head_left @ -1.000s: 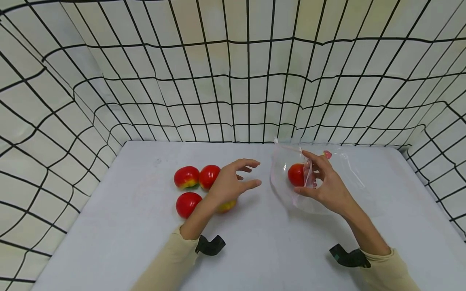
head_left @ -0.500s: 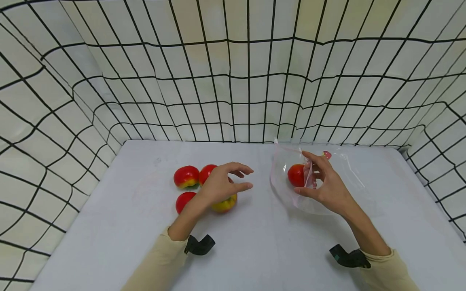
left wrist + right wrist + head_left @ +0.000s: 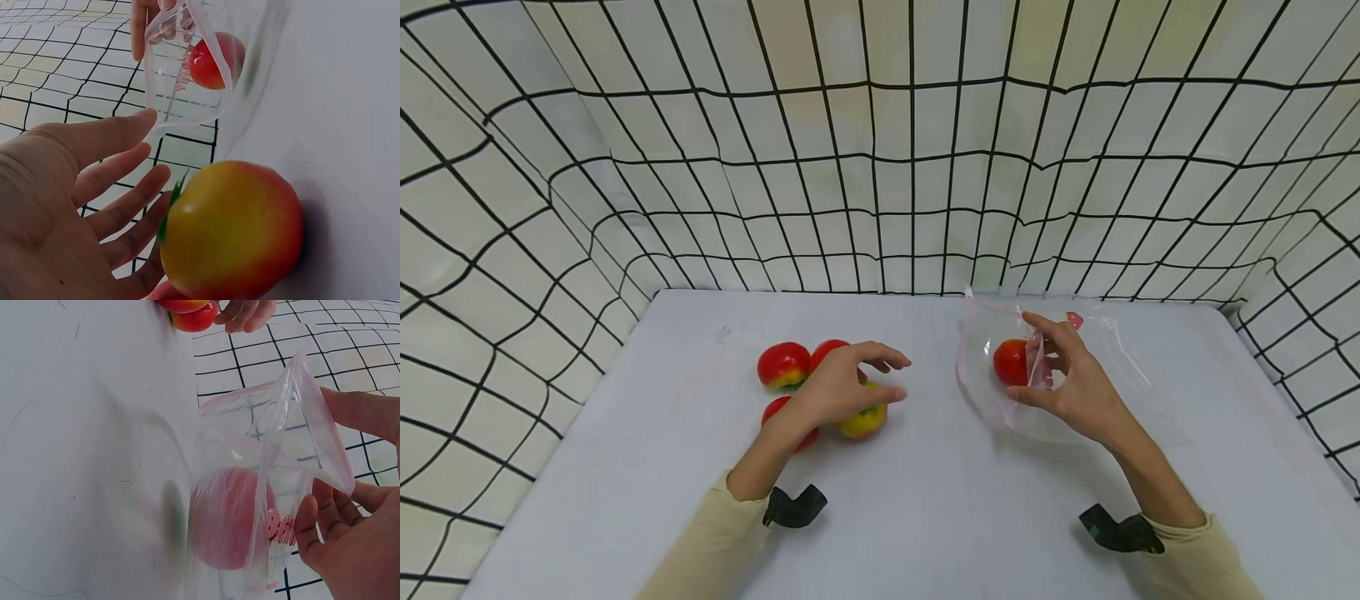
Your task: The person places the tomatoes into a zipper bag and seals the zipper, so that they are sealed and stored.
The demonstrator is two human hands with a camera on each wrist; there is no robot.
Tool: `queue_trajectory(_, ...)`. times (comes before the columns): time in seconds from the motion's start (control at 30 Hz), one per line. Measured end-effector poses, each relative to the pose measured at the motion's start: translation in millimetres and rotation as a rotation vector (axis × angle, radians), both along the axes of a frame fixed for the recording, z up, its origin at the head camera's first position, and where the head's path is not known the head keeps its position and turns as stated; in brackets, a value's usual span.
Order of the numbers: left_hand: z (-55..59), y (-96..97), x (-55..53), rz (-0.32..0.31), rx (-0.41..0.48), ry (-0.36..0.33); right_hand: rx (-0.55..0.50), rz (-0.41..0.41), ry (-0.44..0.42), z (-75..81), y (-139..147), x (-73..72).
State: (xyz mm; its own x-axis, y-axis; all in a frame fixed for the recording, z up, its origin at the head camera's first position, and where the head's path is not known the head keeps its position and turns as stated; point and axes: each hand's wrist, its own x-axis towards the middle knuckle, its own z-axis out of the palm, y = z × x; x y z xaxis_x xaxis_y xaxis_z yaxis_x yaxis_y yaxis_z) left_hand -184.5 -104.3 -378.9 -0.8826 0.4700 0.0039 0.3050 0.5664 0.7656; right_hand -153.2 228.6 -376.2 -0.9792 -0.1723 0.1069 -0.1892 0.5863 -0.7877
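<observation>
My left hand [image 3: 838, 390] hovers with loosely spread fingers over a round yellow-and-red fruit [image 3: 234, 228] with green leaves. Its fingertips are right beside the leaves in the left wrist view, and nothing is gripped. Over on the right, my right hand [image 3: 1075, 387] holds the mouth of a clear plastic bag [image 3: 981, 392] with a pink edge, thumb and fingers spread at the rim. A red fruit [image 3: 228, 519] lies inside the bag. Around the left hand sit more red fruits: one at the back left [image 3: 783, 364], one behind the fingers [image 3: 827, 350], and one partly hidden under the wrist [image 3: 775, 408].
The white table [image 3: 940, 508] ends at a black net [image 3: 895, 183] hung in front of pale walls, behind and on both sides. A black wrist camera mount sits on the left sleeve [image 3: 707, 533] and another on the right sleeve [image 3: 1198, 558].
My left hand has moved left and slightly toward me, from beside the bag to over the yellow-and-red fruit. My right hand and the bag have stayed in place.
</observation>
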Motion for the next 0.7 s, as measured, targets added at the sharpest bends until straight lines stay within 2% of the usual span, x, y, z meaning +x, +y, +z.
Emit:
queue_trajectory(0.3, -3.6, -10.2, 1.9, 0.042, -0.028, -0.004, -0.001, 0.000, 0.002, -1.4, 1.6, -0.4)
queue_trajectory(0.7, -0.3, -21.8, 7.9, 0.001, -0.092, -0.006, 0.012, 0.001, -0.012, -1.0, 2.7, -0.6)
